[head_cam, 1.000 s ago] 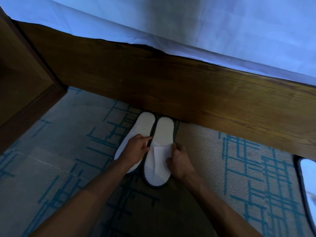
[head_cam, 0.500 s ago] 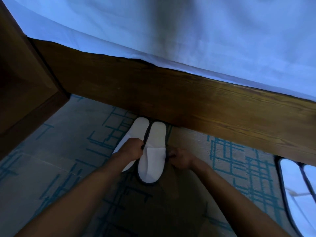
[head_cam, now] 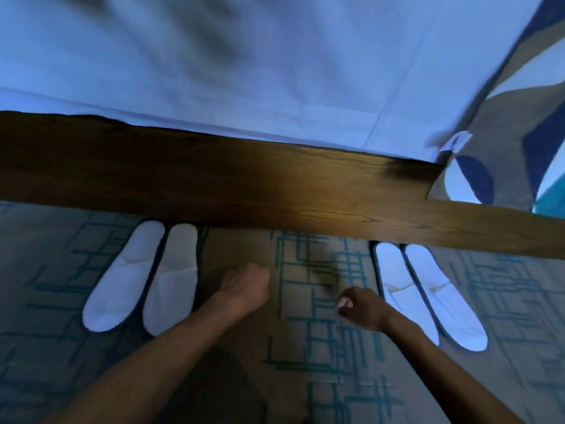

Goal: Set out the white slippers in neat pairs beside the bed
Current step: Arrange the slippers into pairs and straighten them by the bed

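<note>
Two pairs of white slippers lie on the carpet with their toes at the wooden bed frame (head_cam: 275,185). The left pair (head_cam: 143,276) lies side by side, slightly angled. The right pair (head_cam: 428,292) also lies side by side, angled the other way. Between the pairs my left hand (head_cam: 247,284) hovers over the carpet with fingers curled and nothing in it. My right hand (head_cam: 360,307) is likewise curled and holds nothing, just left of the right pair.
White bed linen (head_cam: 244,71) hangs over the frame. A patterned blue and beige bed runner (head_cam: 504,142) drapes down at the right. The grey carpet with teal line pattern (head_cam: 321,362) spreads below.
Both hands have let go of the left pair and moved right. The view has swung right, bringing the second pair fully into sight.
</note>
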Demonstrator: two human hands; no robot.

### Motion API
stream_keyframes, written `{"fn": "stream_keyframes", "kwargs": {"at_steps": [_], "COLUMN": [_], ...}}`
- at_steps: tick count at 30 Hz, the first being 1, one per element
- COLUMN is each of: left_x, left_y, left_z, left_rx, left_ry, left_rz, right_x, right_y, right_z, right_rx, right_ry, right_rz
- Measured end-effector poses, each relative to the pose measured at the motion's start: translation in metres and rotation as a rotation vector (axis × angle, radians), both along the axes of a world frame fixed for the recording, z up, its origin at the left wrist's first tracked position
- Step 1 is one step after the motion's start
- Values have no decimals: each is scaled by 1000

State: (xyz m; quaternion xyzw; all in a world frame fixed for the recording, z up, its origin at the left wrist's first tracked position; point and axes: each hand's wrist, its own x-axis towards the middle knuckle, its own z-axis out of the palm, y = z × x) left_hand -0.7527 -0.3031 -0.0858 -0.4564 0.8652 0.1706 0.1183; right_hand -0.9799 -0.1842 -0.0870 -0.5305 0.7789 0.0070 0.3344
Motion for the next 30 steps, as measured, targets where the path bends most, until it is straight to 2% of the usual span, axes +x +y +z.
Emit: {"fn": "stream_keyframes", "kwargs": {"at_steps": [5, 10, 14, 18, 30], "left_x": [-88, -153, -188, -213, -257], "left_y": [29, 57, 75, 85, 100], "left_z": [-13, -32, -53, -63, -74], "left_rx": [72, 100, 137, 142, 66], "left_ry": [151, 241, 245, 168, 150], "left_rz": [-128, -155, -139, -145, -201], "right_x": [-79, -129, -147, -151, -157], "right_y": [51, 80, 86, 83, 85], "right_z": [-10, -24, -35, -48, -59], "right_rx": [-159, -264, -273, -228, -258], "right_ry": [75, 172, 211, 174, 203], "right_rz": [-231, -377, -330, -271, -344]}}
